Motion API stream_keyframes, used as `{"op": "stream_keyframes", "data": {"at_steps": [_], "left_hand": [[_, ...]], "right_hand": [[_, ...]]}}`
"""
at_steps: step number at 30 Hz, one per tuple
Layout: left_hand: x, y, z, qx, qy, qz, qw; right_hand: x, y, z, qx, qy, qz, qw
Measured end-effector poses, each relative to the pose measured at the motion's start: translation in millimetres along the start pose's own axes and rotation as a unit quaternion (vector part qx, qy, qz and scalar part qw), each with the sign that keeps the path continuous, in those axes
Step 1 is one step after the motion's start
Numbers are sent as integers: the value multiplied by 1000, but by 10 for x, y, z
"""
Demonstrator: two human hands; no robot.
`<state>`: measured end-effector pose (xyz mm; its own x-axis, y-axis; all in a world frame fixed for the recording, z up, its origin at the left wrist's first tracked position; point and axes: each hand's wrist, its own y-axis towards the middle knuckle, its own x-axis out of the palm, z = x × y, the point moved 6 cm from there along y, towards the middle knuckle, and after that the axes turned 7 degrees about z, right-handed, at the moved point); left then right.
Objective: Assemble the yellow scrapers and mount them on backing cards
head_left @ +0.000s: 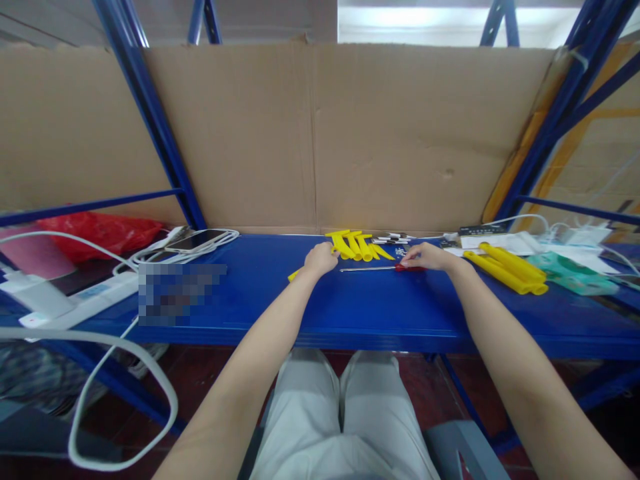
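Note:
On the blue shelf, several yellow plastic parts (pixel 356 245) lie in a row near the cardboard. My left hand (pixel 321 259) is closed just left of them, and a bit of yellow shows at its fingertips. Another yellow piece (pixel 293 275) sticks out beside my left wrist, partly hidden. My right hand (pixel 424 257) has its fingers pinched on the red handle of a screwdriver (pixel 370 269), whose metal shaft points left, flat along the shelf. Small black and white pieces (pixel 393 238) lie behind it.
Large yellow tubes (pixel 507 269) and a green plastic bag (pixel 575 273) lie at the right. A white power strip (pixel 83 303), coiled white cable (pixel 213 243), a phone (pixel 194 241) and a red bag (pixel 103 233) are at the left. Cardboard (pixel 315 133) stands behind the blue shelf (pixel 270 307).

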<state>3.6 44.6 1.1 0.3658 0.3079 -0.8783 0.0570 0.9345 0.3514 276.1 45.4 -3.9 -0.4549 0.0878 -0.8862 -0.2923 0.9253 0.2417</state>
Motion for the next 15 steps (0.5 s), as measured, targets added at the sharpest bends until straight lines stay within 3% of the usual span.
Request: {"op": "stream_keyframes", "data": {"at_steps": [9,15], "left_hand": [[8,-2,-5,-3,0,0,1000],[0,-1,5,3,-5,0,1000]], "right_hand": [[-178,-142,356,99,-34,-3,995],[-150,-87,401,96,-53,29,994]]}}
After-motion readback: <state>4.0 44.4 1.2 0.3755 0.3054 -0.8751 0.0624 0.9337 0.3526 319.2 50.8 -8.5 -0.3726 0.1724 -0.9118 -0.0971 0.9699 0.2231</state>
